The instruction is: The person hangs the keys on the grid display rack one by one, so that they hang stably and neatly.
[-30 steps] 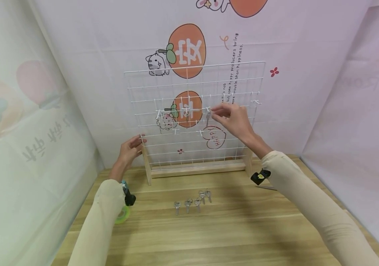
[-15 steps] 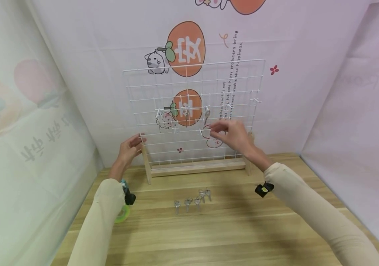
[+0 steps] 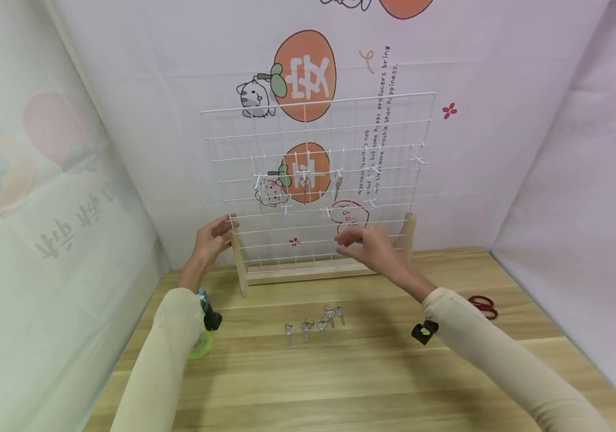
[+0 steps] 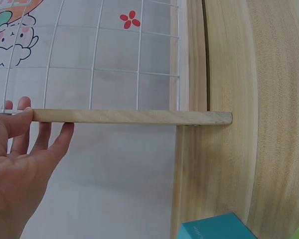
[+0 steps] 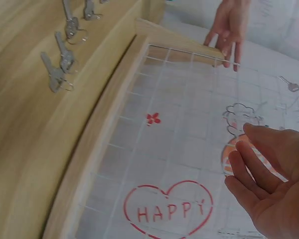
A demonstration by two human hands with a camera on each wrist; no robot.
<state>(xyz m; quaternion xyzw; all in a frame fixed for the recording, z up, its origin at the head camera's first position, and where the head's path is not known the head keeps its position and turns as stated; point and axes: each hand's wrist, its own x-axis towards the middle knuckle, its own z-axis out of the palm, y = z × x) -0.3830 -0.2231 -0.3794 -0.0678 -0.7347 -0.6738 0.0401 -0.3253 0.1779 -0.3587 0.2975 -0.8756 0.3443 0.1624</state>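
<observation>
A white wire grid rack point(image 3: 394, 132) stands on a wooden base point(image 3: 313, 273) at the back of the table. Two keys hang on its hooks, one point(image 3: 305, 180) beside the other point(image 3: 337, 183). My left hand point(image 3: 224, 231) rests straight fingers against the top of the rack's left post point(image 4: 129, 117). My right hand point(image 3: 351, 243) hovers empty in front of the lower grid, fingers relaxed and apart point(image 5: 249, 169). Several loose keys point(image 3: 313, 324) lie in a row on the table below it, also in the right wrist view point(image 5: 60, 59).
Red-handled scissors point(image 3: 483, 306) lie at the right on the wooden table point(image 3: 340, 384). A green tape roll point(image 3: 200, 347) sits by my left forearm. A teal box point(image 4: 214, 229) lies near the rack's left foot. Printed cloth walls point(image 3: 556, 150) close in the back and sides.
My right hand let go of the key it held at the hook row and dropped down in front of the lower grid. That key now hangs. The left hand stayed on the post.
</observation>
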